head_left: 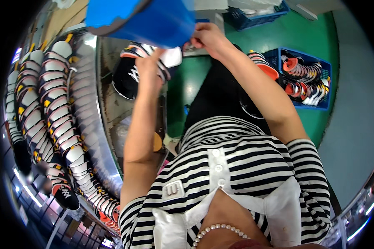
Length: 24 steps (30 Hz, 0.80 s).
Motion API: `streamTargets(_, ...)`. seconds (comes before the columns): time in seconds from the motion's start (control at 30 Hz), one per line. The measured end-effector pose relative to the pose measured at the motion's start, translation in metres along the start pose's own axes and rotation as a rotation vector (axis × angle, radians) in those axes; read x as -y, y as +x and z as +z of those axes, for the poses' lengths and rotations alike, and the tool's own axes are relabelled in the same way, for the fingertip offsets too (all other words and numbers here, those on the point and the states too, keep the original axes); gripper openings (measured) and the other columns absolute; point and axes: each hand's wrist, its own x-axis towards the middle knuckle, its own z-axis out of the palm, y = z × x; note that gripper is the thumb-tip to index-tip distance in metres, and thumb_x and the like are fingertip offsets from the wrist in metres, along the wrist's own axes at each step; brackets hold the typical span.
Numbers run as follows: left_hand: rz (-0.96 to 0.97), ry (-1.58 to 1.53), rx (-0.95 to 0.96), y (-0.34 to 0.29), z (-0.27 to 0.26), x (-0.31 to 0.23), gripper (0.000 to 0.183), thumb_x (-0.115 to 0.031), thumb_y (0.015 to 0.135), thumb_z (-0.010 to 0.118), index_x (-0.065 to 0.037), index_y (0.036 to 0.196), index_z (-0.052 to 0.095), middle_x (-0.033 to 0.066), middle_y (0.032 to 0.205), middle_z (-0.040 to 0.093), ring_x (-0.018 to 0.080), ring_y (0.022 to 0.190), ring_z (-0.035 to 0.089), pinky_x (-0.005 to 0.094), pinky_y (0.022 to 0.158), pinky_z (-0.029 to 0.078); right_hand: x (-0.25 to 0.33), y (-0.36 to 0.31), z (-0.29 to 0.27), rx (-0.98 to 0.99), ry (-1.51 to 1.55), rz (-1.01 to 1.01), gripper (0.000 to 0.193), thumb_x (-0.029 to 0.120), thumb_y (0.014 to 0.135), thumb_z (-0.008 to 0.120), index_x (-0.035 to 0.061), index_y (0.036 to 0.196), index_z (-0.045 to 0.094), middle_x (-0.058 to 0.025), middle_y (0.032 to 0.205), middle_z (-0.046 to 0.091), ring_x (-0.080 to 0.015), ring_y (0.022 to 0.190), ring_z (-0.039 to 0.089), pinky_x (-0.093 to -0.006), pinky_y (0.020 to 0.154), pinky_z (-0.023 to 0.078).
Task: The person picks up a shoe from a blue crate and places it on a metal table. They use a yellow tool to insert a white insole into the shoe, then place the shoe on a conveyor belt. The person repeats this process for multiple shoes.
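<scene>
Black shoe uppers with white zigzag stitching (pixel 128 74) lie in front of me, left of the middle, with striped white and orange edges. My left hand (pixel 148 64) is closed on one shoe upper (pixel 164 71), just below a large blue machine cover (pixel 166 23). Beside the cover's right edge, my right hand (pixel 210 38) has its fingers curled together. The cover partly hides its fingertips, and I cannot make out what they hold.
Long rows of nested shoe uppers (pixel 56 83) stand at the left along a shiny metal edge (pixel 99 103). At the right, a blue crate (pixel 329 66) holds more uppers, with an orange-lined upper (pixel 264 64) beside it. Another blue crate (pixel 257 18) stands at the far side on the green floor (pixel 253 39).
</scene>
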Motion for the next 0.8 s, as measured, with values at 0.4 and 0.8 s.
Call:
streamTargets(0.4,-0.412,-0.505,-0.145,-0.033,-0.068,0.014,0.032,-0.019,0.085,0.063,-0.001,0.112,0.058,0.0101,0.107,0.065,0.0252,0.097,0.062,0.0407,0.085,0.049,-0.009,-0.026,-0.239,0.411,-1.724,0.376,0.110,0.054,0.055,0.082,0.0140,0.143,0.028,-0.0238,0.140,0.032,-0.0414,0.131,0.029,-0.0473,0.108,0.028)
streamTargets(0.8,0.720,-0.056,-0.920,-0.303,-0.168,-0.167,0.039,-0.008,0.074,0.073,0.001,0.107,0.054,0.0091,0.095,0.063,0.0163,0.077,0.063,0.0301,0.070,0.052,-0.085,-0.060,-0.276,0.304,-1.373,-0.010,0.082,0.001,0.059,0.077,0.0055,0.134,0.041,-0.0193,0.123,0.050,-0.0367,0.114,0.048,-0.0407,0.099,0.039)
